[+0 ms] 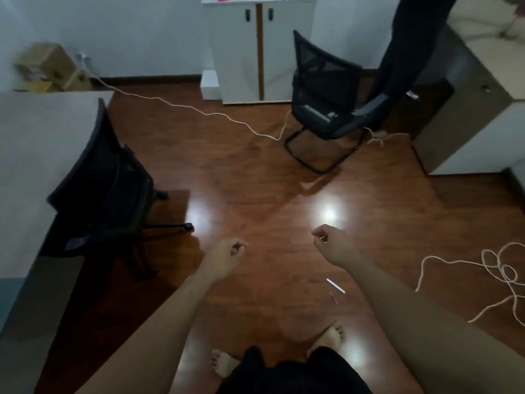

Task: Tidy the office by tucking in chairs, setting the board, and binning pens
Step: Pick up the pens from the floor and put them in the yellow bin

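Note:
I stand on a wooden floor with both arms stretched forward. My left hand [227, 257] is a loose fist with nothing in it. My right hand [331, 244] is also curled shut and holds nothing visible. A white pen [335, 285] lies on the floor just below my right wrist, with a small thin object [333, 297] next to it. A black swivel chair [105, 189] stands pushed against the white desk [34, 155] on my left. A black sled-base chair [326, 109] stands out in the room at the back right, away from the grey desk [466, 109].
A white cabinet [258, 49] stands against the far wall. A white cable [199, 110] runs across the floor from a wall socket to the far chair. Tangled cord [500, 268] lies at right. A cardboard box [48, 69] sits at far left. Dark cloth [409, 44] hangs at upper right.

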The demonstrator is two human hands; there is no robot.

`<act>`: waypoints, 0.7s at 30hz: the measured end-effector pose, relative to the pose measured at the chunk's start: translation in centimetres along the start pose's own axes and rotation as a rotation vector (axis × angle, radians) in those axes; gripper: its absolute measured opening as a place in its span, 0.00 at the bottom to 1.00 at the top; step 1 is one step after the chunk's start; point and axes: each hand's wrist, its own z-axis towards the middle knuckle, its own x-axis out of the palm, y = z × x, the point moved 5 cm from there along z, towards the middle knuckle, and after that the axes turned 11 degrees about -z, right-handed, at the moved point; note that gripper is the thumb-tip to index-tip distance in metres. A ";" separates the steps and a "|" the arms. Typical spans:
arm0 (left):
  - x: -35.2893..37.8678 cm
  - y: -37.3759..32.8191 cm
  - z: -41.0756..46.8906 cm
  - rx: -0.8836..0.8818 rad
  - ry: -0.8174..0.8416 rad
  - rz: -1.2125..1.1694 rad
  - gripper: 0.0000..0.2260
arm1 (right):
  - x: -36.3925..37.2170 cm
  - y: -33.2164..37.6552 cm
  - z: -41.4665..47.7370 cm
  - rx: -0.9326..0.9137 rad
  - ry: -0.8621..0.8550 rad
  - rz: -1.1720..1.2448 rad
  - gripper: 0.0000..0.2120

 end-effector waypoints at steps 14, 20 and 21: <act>20.7 -17.6 13.0 0.084 0.288 0.106 0.10 | -7.1 -26.7 -0.5 0.332 -0.014 0.121 0.11; 26.9 -19.5 18.1 0.112 0.394 0.196 0.10 | -5.2 -32.4 0.6 0.461 0.042 0.205 0.11; 28.1 -19.0 19.0 0.117 0.426 0.213 0.10 | -4.4 -33.3 1.1 0.477 0.042 0.220 0.11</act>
